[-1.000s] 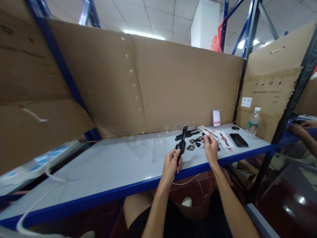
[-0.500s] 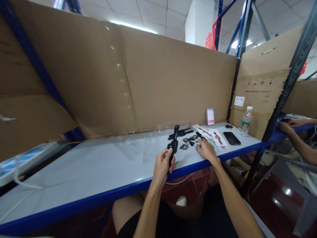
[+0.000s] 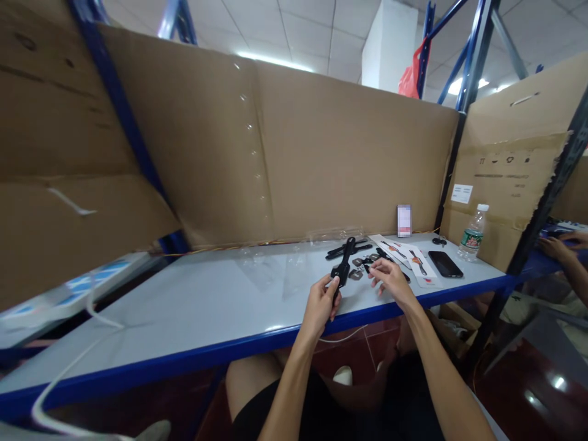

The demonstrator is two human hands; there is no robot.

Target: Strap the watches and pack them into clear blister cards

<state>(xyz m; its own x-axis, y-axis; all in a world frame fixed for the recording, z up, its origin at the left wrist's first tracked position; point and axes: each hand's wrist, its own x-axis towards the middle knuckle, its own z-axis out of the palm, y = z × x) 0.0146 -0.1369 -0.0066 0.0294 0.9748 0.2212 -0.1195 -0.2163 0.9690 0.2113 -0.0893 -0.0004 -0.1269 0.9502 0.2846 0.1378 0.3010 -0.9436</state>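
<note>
My left hand is closed round the lower part of a black long-handled tool, its narrow end pointing up and away. To its right, my right hand has its fingers pinched at a small dark piece, just above the table. Several small metal plates and black parts lie between the hands. More black handled tools rest behind them. Printed cards with a picture of a tool lie beyond my right hand.
A black phone, a bottle and keys are at the right. Another phone stands against the cardboard wall. Clear plastic bags lie at the back. A person's hands show far right.
The view has turned left, so the scene sits further right. My right hand has lifted from the parts with a small dark piece at its fingertips. The held tool is tilted more forward.
</note>
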